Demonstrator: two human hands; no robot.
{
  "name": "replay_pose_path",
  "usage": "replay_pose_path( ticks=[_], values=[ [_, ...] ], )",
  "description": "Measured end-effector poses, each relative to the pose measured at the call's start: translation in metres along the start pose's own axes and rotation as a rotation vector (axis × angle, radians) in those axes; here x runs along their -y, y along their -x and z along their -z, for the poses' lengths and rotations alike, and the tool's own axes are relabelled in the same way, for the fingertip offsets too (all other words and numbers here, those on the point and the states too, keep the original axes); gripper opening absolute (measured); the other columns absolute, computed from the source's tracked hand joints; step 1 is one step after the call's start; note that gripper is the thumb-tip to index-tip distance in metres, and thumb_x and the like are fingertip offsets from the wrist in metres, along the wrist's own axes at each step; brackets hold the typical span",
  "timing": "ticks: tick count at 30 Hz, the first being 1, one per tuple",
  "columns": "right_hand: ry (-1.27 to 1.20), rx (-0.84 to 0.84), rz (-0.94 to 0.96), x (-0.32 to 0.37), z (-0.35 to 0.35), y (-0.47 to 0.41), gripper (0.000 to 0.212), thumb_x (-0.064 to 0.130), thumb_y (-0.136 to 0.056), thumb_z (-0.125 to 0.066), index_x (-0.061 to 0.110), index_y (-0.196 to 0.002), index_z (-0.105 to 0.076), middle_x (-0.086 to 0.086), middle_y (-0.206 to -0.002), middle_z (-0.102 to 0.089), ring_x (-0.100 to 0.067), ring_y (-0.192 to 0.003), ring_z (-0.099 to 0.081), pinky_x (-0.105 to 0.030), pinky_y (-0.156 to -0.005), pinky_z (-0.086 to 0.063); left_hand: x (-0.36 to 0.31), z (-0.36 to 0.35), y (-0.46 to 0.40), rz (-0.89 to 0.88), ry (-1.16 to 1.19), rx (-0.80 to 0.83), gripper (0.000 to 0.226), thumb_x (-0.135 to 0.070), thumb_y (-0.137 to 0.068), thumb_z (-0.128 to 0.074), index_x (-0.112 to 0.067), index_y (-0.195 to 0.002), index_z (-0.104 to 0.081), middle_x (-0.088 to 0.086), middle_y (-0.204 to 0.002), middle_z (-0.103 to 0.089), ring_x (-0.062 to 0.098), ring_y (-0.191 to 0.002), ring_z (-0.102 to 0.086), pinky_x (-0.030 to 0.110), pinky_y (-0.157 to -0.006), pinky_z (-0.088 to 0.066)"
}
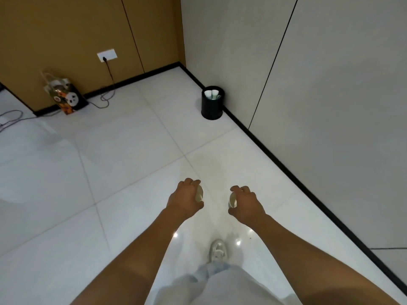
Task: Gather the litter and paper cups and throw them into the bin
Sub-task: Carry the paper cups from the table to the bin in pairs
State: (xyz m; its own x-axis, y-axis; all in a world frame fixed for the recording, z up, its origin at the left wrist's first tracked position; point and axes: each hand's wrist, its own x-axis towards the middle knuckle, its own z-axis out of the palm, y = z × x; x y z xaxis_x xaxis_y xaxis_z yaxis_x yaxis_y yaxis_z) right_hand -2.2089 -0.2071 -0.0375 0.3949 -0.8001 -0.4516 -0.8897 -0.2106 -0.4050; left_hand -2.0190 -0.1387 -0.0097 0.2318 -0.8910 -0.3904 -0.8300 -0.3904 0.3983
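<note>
A paper cup (200, 193) is gripped in the curled fingers of the left hand (184, 200), and a second cup (232, 200) is wrapped by the right hand (245, 203). Ahead, the black bin (212, 103) is seen against the wall's skirting, well apart, cups already inside.

This looks like an office or similar indoor room. Glossy white floor tiles (132, 150) meet tan and grey wall panels (330, 84) with black skirting; a small black bin (212, 106) stands at the wall corner, a wall socket (107, 55) to its left.
</note>
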Motion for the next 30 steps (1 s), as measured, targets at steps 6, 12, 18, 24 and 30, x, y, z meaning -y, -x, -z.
replay_pose_path(
  ticks=[6, 12, 18, 24, 30],
  values=[
    [0.009, 0.003, 0.01, 0.012, 0.07, -0.11, 0.064, 0.021, -0.082, -0.066, 0.023, -0.139, -0.037, -0.005, -0.134, -0.038, -0.027, -0.119, -0.042, -0.036, -0.087, -0.05, -0.017, 0.046, -0.112, 0.013, 0.002, 0.02, 0.069, -0.031, -0.086, -0.063, -0.022, -0.146, -0.031, -0.003, -0.143, -0.035, 0.018, -0.131, -0.033, 0.038, -0.095, -0.046],
    [0.011, 0.003, -0.01, 0.032, 0.112, -0.235, 0.064, 0.02, -0.082, -0.066, 0.022, -0.139, -0.038, -0.006, -0.134, -0.039, -0.028, -0.119, -0.042, -0.035, -0.087, -0.05, -0.008, 0.09, -0.241, -0.006, -0.009, 0.044, 0.069, -0.031, -0.085, -0.064, -0.022, -0.145, -0.032, -0.002, -0.143, -0.035, 0.019, -0.131, -0.034, 0.038, -0.096, -0.046],
    [-0.042, -0.032, -0.049, 0.069, 0.162, -0.358, 0.064, 0.022, -0.083, -0.067, 0.022, -0.139, -0.037, -0.006, -0.132, -0.04, -0.027, -0.116, -0.044, -0.034, -0.086, -0.052, 0.004, 0.156, -0.373, -0.048, -0.034, 0.072, 0.068, -0.031, -0.084, -0.064, -0.021, -0.145, -0.033, -0.001, -0.141, -0.037, 0.021, -0.128, -0.036, 0.039, -0.096, -0.047],
    [-0.065, -0.025, -0.062, 0.098, 0.21, -0.45, 0.065, 0.022, -0.082, -0.066, 0.021, -0.14, -0.036, -0.007, -0.133, -0.04, -0.027, -0.116, -0.044, -0.035, -0.088, -0.05, 0.006, 0.214, -0.476, -0.058, -0.034, 0.069, 0.069, -0.031, -0.084, -0.065, -0.022, -0.144, -0.034, -0.001, -0.142, -0.036, 0.02, -0.129, -0.035, 0.039, -0.097, -0.046],
    [-0.057, -0.01, -0.086, 0.095, 0.253, -0.546, 0.065, 0.023, -0.082, -0.068, 0.022, -0.139, -0.037, -0.007, -0.132, -0.042, -0.026, -0.117, -0.045, -0.034, -0.089, -0.05, -0.001, 0.247, -0.578, -0.054, -0.034, 0.057, 0.069, -0.032, -0.084, -0.066, -0.021, -0.144, -0.034, 0.0, -0.141, -0.037, 0.02, -0.127, -0.036, 0.037, -0.096, -0.046]
  ],
)
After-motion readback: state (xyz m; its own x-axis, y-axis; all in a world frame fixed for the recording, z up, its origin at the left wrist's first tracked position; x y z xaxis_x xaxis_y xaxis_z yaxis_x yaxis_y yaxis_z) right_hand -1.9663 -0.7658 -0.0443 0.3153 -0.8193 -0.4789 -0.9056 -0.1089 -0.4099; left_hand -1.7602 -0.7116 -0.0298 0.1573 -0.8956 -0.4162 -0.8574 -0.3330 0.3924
